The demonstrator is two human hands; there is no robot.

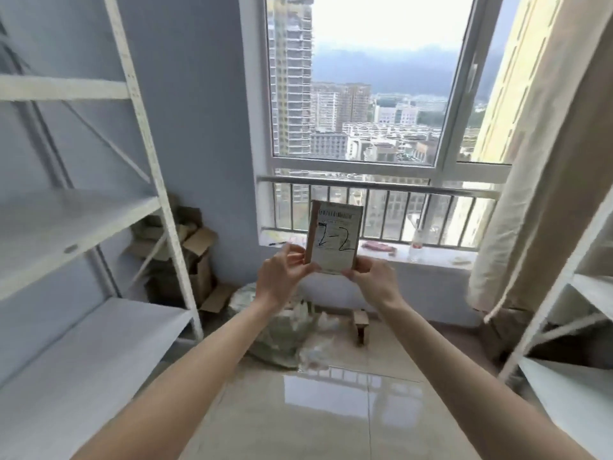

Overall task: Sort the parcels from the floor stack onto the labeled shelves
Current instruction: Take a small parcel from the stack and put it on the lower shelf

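I hold a small cardboard parcel upright in front of the window, its white label facing me with a barcode and a handwritten "2-2". My left hand grips its lower left edge and my right hand pinches its lower right corner. On the floor below, by the wall, lies a heap of parcels in pale plastic wrap. A white metal shelf unit stands to my left and a second shelf unit to my right.
Opened cardboard boxes are piled in the left corner behind the shelf post. A small wooden stool sits under the window. A plastic bottle stands on the sill. A beige curtain hangs at the right. Glossy tiled floor lies ahead.
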